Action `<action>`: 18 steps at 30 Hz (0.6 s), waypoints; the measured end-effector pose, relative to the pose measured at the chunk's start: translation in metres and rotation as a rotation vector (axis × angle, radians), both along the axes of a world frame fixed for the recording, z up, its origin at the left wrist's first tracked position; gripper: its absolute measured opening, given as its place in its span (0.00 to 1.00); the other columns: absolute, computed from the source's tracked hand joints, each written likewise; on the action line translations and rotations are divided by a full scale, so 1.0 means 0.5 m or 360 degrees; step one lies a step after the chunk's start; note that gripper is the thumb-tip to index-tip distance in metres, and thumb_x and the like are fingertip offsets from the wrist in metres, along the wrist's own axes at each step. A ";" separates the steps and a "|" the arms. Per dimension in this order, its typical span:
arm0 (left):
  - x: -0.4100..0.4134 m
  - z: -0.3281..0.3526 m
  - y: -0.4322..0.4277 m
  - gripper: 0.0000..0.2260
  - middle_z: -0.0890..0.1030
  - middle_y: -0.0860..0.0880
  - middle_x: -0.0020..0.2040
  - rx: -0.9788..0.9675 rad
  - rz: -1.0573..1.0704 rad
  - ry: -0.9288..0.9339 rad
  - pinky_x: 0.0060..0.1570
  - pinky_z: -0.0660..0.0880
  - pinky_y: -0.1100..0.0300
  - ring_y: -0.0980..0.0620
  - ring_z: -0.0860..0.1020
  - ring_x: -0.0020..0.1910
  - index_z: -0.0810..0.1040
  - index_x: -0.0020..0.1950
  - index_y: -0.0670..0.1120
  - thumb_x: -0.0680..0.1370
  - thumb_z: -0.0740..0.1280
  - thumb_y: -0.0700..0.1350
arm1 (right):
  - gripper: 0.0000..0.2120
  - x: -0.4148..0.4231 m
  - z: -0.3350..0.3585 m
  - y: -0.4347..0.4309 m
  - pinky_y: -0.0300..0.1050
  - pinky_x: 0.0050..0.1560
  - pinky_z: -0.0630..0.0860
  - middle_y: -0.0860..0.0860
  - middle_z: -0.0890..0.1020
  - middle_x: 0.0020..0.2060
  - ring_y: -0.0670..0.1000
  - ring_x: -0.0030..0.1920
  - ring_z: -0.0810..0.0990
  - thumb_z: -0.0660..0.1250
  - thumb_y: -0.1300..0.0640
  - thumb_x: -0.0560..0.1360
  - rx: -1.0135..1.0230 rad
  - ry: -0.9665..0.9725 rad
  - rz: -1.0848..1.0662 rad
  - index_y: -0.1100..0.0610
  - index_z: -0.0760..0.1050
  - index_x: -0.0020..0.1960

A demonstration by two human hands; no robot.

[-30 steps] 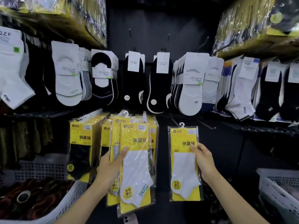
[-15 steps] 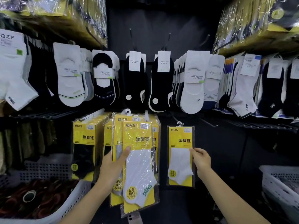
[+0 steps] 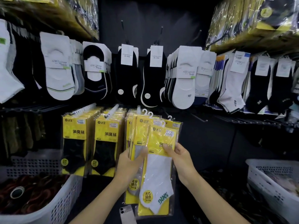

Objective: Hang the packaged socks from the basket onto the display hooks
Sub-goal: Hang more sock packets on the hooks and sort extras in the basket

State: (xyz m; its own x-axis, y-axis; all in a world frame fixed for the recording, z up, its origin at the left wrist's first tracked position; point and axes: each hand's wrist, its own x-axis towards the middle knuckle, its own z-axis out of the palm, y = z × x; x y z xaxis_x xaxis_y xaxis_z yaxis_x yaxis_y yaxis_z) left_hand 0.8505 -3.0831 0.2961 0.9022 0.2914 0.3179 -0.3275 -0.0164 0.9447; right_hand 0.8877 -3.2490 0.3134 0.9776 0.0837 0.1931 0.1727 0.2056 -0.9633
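Grip of left hand (image 3: 129, 164) curls round the left edge of a fanned bundle of sock packs (image 3: 137, 131), likely steadying it. Grip of right hand (image 3: 179, 160) pinches the front pack (image 3: 157, 173) at its yellow card, probably to separate it for hanging. Clear sleeve, yellow backing, white ankle sock, green lettering. Held low centre, just right of hung black-sock packs (image 3: 106, 143).

**Yellow packs throughout**

The front sock pack (image 3: 157, 172) is showing a white sock with green lettering on yellow card. The pack behind it (image 3: 134, 190) is showing grey on yellow. The hanging packs (image 3: 74, 143) are showing black socks on yellow.
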 end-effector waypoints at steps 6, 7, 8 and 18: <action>0.004 -0.004 0.054 0.18 0.70 0.54 0.23 -0.0017 0.0183 0.0003 0.25 0.68 0.69 0.59 0.69 0.23 0.79 0.41 0.48 0.70 0.64 0.62 | 0.08 0.036 -0.006 -0.068 0.58 0.57 0.78 0.56 0.85 0.48 0.58 0.50 0.84 0.63 0.58 0.79 0.0016 0.0165 -0.0266 0.59 0.78 0.54; 0.005 -0.003 0.063 0.17 0.72 0.54 0.24 -0.0005 0.0212 -0.0002 0.26 0.69 0.69 0.59 0.71 0.24 0.79 0.41 0.49 0.70 0.64 0.63 | 0.08 0.044 -0.002 -0.077 0.58 0.57 0.78 0.56 0.85 0.48 0.59 0.51 0.83 0.62 0.58 0.79 0.0007 0.0161 -0.0317 0.59 0.78 0.54; 0.008 -0.003 0.072 0.17 0.74 0.54 0.28 0.0011 0.0232 0.0000 0.29 0.71 0.66 0.57 0.72 0.28 0.78 0.41 0.50 0.70 0.65 0.63 | 0.08 0.054 0.003 -0.083 0.58 0.57 0.78 0.56 0.85 0.48 0.58 0.51 0.83 0.62 0.58 0.80 -0.0011 0.0143 -0.0356 0.59 0.78 0.54; 0.006 0.004 0.098 0.27 0.77 0.44 0.42 0.0043 0.0230 0.0035 0.38 0.75 0.55 0.47 0.74 0.39 0.77 0.48 0.41 0.67 0.66 0.64 | 0.05 0.133 0.039 -0.073 0.40 0.40 0.78 0.52 0.84 0.44 0.48 0.42 0.83 0.63 0.61 0.79 -0.0253 -0.0060 -0.0284 0.57 0.78 0.49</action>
State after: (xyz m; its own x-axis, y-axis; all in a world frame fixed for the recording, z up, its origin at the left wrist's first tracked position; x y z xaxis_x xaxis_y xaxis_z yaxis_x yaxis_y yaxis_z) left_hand 0.8537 -3.0340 0.2979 0.8584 0.4104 0.3078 -0.2991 -0.0871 0.9503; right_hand 0.9541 -3.2857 0.3328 0.9719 -0.0575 0.2281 0.2293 0.0148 -0.9733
